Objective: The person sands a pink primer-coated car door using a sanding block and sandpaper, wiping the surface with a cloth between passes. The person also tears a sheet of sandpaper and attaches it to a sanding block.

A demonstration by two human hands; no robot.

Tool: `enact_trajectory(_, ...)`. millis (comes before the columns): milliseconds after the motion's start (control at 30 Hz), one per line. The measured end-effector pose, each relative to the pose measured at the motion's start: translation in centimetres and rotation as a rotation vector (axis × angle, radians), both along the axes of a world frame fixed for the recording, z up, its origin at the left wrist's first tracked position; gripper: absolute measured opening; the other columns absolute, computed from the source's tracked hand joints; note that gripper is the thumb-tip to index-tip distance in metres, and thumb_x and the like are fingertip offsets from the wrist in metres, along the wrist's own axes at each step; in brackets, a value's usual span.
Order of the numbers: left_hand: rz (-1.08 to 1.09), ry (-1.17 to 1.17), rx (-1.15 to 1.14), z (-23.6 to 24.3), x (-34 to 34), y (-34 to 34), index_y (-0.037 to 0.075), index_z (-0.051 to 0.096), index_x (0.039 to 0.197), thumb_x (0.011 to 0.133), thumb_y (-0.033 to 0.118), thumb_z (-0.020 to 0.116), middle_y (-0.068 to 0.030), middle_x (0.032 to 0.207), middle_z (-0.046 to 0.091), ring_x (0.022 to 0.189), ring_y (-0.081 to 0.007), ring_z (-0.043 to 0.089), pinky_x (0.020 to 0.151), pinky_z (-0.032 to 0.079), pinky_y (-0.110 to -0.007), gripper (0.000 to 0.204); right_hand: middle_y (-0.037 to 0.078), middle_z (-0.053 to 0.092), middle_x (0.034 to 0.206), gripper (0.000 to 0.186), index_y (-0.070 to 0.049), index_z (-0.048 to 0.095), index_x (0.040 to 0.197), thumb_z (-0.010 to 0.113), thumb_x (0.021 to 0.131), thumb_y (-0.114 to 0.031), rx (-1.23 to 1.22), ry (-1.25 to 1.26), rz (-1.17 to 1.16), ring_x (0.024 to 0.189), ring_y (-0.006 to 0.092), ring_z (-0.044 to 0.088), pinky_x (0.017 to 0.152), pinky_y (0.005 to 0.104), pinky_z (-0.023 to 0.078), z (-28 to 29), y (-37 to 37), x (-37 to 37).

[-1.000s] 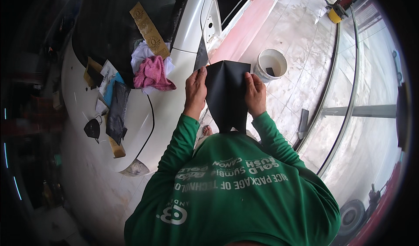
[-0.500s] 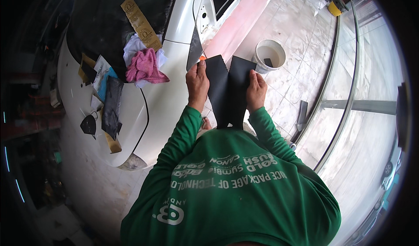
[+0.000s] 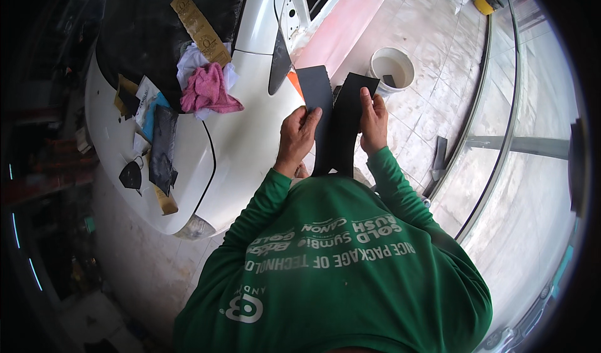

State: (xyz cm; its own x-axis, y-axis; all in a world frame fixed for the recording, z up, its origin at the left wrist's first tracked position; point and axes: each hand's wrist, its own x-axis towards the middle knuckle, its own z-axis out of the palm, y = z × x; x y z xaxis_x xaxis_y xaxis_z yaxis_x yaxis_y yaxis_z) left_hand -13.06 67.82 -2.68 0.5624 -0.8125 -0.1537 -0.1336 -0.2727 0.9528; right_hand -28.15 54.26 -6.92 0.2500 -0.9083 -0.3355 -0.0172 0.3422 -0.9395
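In front of my body I hold black sandpaper in two strips that meet lower down; whether they are still joined I cannot tell. My left hand (image 3: 294,139) is closed on the side of the left sandpaper strip (image 3: 316,89), thumb on its face. The right sandpaper strip (image 3: 352,102) is pinched in my right hand (image 3: 375,127), the thumb lying along its face. Both strips point away from me, with their upper ends apart. Their lower ends reach down to my green shirt.
To the left is a white car (image 3: 250,121) with a pink rag (image 3: 210,90), white cloth, a gold-brown paper strip (image 3: 199,27), a dark folded sheet (image 3: 163,146) and a black mask (image 3: 131,175) on it. A white bucket (image 3: 408,81) stands on the tiled floor beside a glass wall (image 3: 501,102).
My left hand has slid down the left strip toward me. My right thumb now lies further over its strip. The strips' upper ends have shifted and tilted.
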Motion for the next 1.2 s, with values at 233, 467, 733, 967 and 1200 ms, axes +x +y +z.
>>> enact_trajectory(233, 0.146, -0.36, -0.01, -1.7, 0.8, 0.4, 0.0, 0.053, 0.084, 0.112, 0.032, 0.058, -0.0203, 0.07, 0.055, 0.062, -0.04, 0.051, 0.063, 0.044, -0.048, 0.043, 0.009, 0.065, 0.078, 0.048, 0.004, 0.07, 0.108, 0.063, 0.108, -0.044, -0.245, 0.147, 0.231, 0.073, 0.0148, 0.056, 0.069, 0.0364, 0.047, 0.6, 2.7, -2.1)
enact_trajectory(467, 0.187, -0.503, -0.006, -4.4, 0.6, -0.4, 0.002, 0.055, 0.091, 0.112, 0.03, 0.055, -0.0249, 0.08, 0.066, 0.074, -0.0514, 0.063, 0.066, 0.048, -0.057, 0.036, 0.029, 0.055, 0.076, 0.048, 0.001, 0.056, 0.086, 0.057, 0.111, -0.04, -0.506, 0.341, 0.098, 0.073, 0.0523, 0.052, 0.065, 0.0523, 0.043, -4.6, 2.3, -2.0)
enact_trajectory(733, 0.272, -0.504, 0.033, -5.7, 2.3, 0.9, 0.001, 0.056, 0.094, 0.112, 0.038, 0.057, -0.0217, 0.079, 0.064, 0.073, -0.0449, 0.063, 0.066, 0.049, -0.051, 0.041, 0.007, 0.057, 0.07, 0.05, 0.004, 0.059, 0.084, 0.062, 0.109, -0.039, -0.122, 0.168, -0.034, 0.069, 0.0159, 0.048, 0.065, 0.04, 0.043, -7.5, 2.6, -3.4)
enact_trajectory(967, -0.086, 0.441, -0.131, -3.9, -0.4, 2.7, -0.001, 0.06, 0.107, 0.105, 0.038, 0.072, -0.0026, 0.09, 0.065, 0.08, -0.0127, 0.056, 0.072, 0.048, -0.036, 0.041, -0.003, 0.045, 0.069, 0.05, -0.002, 0.057, 0.085, 0.066, 0.107, -0.046, -0.072, -0.01, -0.057, 0.065, 0.009, 0.038, 0.056, 0.0322, 0.033, -8.1, 2.5, -3.8)
enact_trajectory(1200, -0.065, -0.375, -0.068, -3.9, 0.1, 3.5, -0.002, 0.057, 0.098, 0.106, 0.024, 0.069, -0.0212, 0.073, 0.059, 0.067, -0.0403, 0.06, 0.063, 0.048, -0.047, 0.03, 0.003, 0.059, 0.088, 0.042, 0.003, 0.062, 0.099, 0.063, 0.11, -0.038, -0.07, 0.016, 0.16, 0.084, 0.0116, 0.049, 0.075, 0.0307, 0.043, -4.6, 5.3, -4.8)
